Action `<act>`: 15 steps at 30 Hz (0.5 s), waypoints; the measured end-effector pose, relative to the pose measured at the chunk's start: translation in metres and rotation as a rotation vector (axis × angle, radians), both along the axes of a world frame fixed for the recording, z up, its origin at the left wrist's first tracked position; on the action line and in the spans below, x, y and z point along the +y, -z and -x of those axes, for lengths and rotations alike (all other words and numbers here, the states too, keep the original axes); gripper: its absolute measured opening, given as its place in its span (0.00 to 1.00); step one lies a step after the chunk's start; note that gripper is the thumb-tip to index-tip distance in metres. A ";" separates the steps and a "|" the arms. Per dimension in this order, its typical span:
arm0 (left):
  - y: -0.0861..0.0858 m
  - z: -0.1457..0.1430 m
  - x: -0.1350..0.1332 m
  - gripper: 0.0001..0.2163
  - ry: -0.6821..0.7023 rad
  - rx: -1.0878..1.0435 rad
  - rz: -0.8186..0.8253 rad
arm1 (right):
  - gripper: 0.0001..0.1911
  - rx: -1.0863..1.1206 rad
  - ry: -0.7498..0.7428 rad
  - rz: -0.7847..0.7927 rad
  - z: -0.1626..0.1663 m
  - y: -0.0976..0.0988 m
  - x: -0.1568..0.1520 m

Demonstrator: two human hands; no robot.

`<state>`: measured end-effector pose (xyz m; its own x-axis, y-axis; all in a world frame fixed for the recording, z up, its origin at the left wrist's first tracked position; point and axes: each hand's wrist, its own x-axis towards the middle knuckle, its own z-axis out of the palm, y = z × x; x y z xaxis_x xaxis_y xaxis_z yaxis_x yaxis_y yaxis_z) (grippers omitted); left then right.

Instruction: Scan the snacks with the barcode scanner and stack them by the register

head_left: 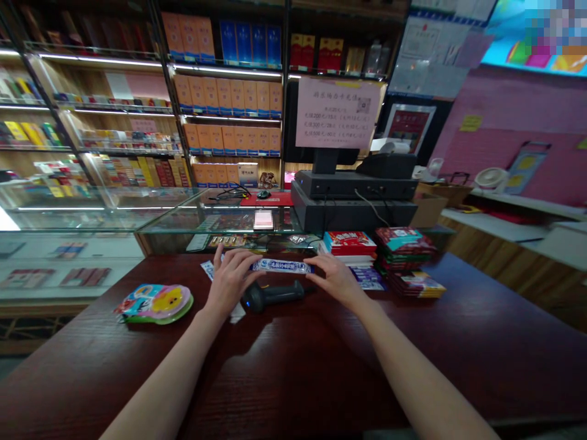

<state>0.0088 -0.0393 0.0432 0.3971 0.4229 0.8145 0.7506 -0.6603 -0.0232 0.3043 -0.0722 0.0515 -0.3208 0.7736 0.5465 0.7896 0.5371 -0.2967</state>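
My left hand [232, 278] and my right hand [337, 278] hold a long, narrow blue-and-white candy pack [282, 266] level between them, one pinching each end. Printed characters on its wrapper face me. Just below the pack, a black barcode scanner [275, 296] lies on the dark wooden counter [293, 379], a small blue light glowing at its left end. Partly hidden behind my left hand is a blue-and-white packet [208, 269]. Farther left rests a colourful blister-packed item [158, 302] with a yellow figure on it.
Red boxes [349, 242] and piles of dark red packets [406, 247] stand right of my right hand, beside a purple packet [367, 278]. Behind them are a cash register [353, 205] and a paper sign [338, 113]. A glass display case [178, 223] borders the counter's far side.
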 end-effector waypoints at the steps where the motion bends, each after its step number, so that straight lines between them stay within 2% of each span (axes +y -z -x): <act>1: -0.002 -0.003 -0.001 0.15 0.009 0.010 0.005 | 0.15 -0.004 0.011 0.008 -0.004 -0.001 -0.002; 15: -0.015 -0.058 -0.007 0.12 0.123 0.177 0.095 | 0.14 -0.069 0.106 0.004 -0.063 0.006 -0.020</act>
